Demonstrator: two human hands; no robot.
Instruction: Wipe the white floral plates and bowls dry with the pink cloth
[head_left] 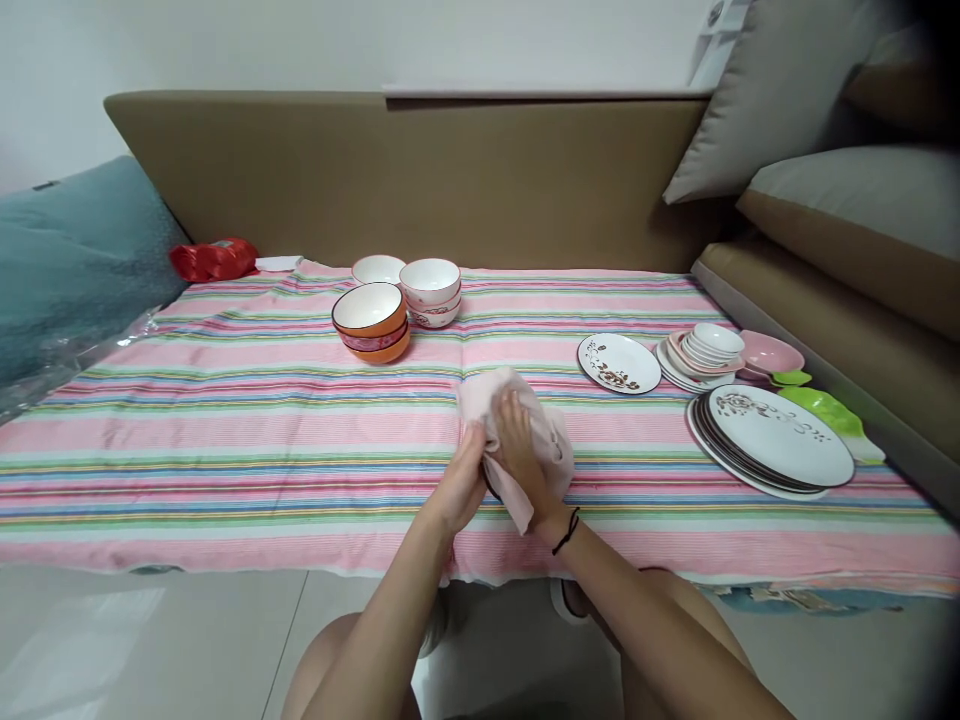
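A pale pink cloth is bunched over a white plate with a dark rim, of which only parts show. My left hand grips the plate at its near left side, thumb up against the cloth. On top, my right hand presses the cloth to the plate, its fingers close together and pointing away from me. One corner of the cloth hangs below my right palm. A black band circles my right wrist. Right of my hands lies a white plate with brown flowers.
Stacked bowls stand at the back left-centre of the striped cloth cover. On the right are a stack of oval plates, small white dishes, a pink bowl and a green leaf-shaped dish. A red bundle lies far left.
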